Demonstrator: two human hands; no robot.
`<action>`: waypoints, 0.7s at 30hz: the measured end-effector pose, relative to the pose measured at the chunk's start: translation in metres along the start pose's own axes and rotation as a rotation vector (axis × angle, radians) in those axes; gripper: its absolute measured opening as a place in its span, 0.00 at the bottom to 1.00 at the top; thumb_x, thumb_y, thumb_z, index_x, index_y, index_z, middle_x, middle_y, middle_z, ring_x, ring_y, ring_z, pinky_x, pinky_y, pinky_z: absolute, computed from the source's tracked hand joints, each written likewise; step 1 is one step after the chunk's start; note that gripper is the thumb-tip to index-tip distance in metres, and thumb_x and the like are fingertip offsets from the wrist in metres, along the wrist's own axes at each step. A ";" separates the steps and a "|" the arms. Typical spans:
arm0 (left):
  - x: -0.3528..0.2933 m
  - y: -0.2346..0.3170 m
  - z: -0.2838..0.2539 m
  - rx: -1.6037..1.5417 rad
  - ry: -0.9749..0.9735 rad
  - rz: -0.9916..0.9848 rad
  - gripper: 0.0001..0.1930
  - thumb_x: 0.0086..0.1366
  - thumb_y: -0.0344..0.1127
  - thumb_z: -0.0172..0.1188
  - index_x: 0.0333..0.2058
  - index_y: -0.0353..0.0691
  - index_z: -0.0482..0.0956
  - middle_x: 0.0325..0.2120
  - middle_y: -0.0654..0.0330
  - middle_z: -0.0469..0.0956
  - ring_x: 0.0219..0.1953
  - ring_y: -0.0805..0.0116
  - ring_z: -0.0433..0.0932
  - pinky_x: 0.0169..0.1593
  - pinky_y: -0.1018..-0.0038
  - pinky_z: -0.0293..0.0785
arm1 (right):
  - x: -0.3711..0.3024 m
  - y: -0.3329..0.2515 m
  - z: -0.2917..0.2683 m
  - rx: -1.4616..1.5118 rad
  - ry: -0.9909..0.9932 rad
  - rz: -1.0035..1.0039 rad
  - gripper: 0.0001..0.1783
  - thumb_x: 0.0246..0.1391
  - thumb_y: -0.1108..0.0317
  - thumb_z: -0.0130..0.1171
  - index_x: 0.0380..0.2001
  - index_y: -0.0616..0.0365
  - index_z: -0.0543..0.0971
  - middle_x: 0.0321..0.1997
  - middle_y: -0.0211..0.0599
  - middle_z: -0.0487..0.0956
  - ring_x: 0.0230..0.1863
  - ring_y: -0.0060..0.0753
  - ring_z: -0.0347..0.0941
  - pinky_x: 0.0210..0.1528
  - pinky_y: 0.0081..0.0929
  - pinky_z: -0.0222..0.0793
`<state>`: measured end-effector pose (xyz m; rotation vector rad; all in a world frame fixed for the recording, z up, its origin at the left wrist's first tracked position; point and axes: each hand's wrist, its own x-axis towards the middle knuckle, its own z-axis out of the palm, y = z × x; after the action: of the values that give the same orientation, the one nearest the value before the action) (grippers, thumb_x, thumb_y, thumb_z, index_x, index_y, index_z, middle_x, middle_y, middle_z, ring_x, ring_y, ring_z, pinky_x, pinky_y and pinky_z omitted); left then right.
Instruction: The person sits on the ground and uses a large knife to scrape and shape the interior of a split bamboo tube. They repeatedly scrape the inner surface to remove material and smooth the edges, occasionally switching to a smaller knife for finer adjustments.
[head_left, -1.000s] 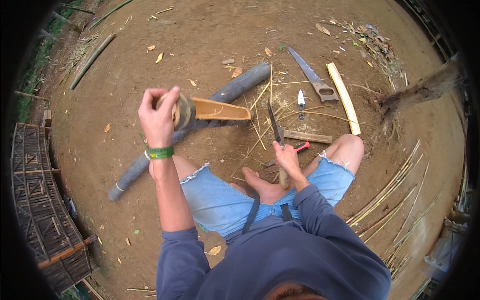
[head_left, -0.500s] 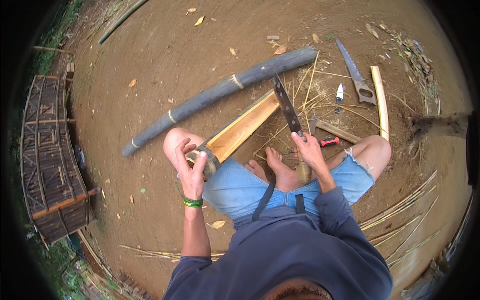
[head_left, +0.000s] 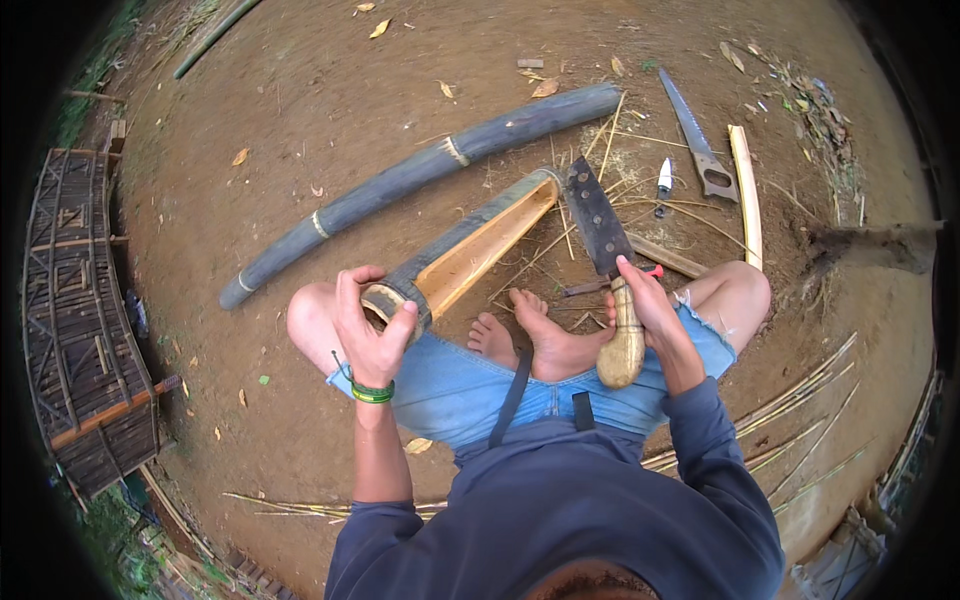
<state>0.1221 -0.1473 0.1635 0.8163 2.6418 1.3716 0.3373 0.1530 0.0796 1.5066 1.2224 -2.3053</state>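
My left hand (head_left: 376, 335) grips the near end of a bamboo section (head_left: 487, 246), with thumb and fingers on either side of its ringed rim. A long opening cut in its side shows the pale inner wall, facing right. The section slants away from me over my left thigh, its far end close to the machete blade. My right hand (head_left: 655, 312) is closed round the upper part of the machete (head_left: 600, 225)'s bulbous wooden handle. Its broad dark blade, dotted with several spots, points away from me and looks slightly apart from the bamboo.
A long dark bamboo pole (head_left: 390, 193) lies beyond. Right of it are a handsaw (head_left: 693, 130), a small knife (head_left: 665, 182), a split bamboo strip (head_left: 744, 195) and a wooden tool handle (head_left: 668, 256). Thin bamboo strips (head_left: 800, 390) lie at right; a slatted bamboo structure (head_left: 85, 310) stands left.
The bamboo section has rolled, so its opening turns more to the right and looks narrower. The machete has come lower and turned, showing more of its blade's flat side.
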 end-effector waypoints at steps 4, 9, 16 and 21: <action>0.007 0.005 -0.006 -0.036 -0.015 -0.164 0.22 0.56 0.38 0.68 0.45 0.33 0.75 0.37 0.55 0.77 0.41 0.66 0.75 0.47 0.69 0.71 | 0.055 -0.001 -0.025 -0.698 0.263 -0.399 0.24 0.65 0.49 0.59 0.45 0.63 0.75 0.24 0.42 0.79 0.26 0.40 0.80 0.31 0.38 0.77; 0.005 -0.008 -0.010 -0.239 -0.042 -0.391 0.21 0.62 0.40 0.67 0.48 0.33 0.76 0.40 0.57 0.78 0.42 0.68 0.75 0.48 0.72 0.71 | 0.143 -0.025 -0.072 -1.299 0.584 -0.596 0.25 0.59 0.57 0.63 0.52 0.62 0.73 0.32 0.55 0.83 0.39 0.59 0.83 0.43 0.53 0.78; -0.012 -0.007 -0.014 -0.265 -0.048 -0.490 0.24 0.61 0.41 0.69 0.50 0.32 0.76 0.44 0.53 0.78 0.48 0.64 0.75 0.55 0.70 0.69 | 0.198 -0.028 -0.116 -1.330 0.772 -0.558 0.29 0.57 0.59 0.64 0.56 0.64 0.69 0.45 0.58 0.81 0.45 0.62 0.81 0.48 0.54 0.78; -0.026 0.022 -0.002 -0.271 -0.093 -0.474 0.27 0.53 0.39 0.72 0.49 0.33 0.76 0.44 0.52 0.78 0.48 0.63 0.76 0.55 0.67 0.71 | 0.210 -0.013 -0.109 -1.102 0.806 -0.393 0.27 0.59 0.53 0.61 0.49 0.67 0.76 0.47 0.61 0.82 0.49 0.64 0.80 0.55 0.55 0.74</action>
<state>0.1533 -0.1505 0.1770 0.1978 2.2979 1.4584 0.3052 0.3001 -0.1030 1.7289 2.5133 -0.6263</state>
